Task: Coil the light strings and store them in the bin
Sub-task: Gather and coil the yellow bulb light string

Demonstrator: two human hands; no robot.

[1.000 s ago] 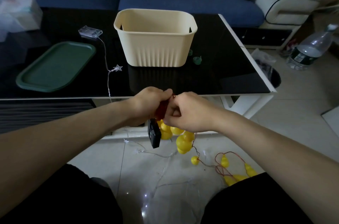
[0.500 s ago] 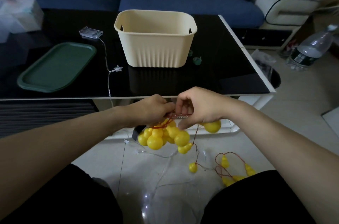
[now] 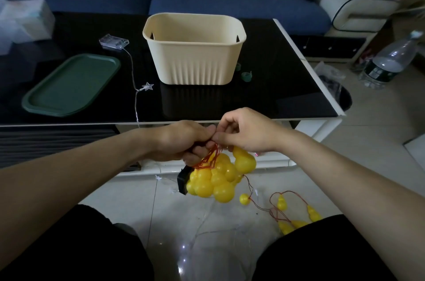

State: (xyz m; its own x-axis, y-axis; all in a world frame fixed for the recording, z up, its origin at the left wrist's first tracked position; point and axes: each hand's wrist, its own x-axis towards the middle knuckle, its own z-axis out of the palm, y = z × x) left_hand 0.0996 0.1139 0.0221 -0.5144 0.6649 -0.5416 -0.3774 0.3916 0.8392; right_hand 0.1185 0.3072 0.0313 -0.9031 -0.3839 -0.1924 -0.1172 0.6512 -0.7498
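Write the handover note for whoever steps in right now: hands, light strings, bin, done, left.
Left hand grips the gathered red wire loops, with the yellow gourd bulbs bunched below.
Right hand pinches the wire beside it.
Done: most gourd bulbs gathered.
Left: the tail of bulbs on the floor, then the whole star string, which trails from its battery box off the table edge. The beige bin stands upright on the table; nothing is visibly stored in it yet.
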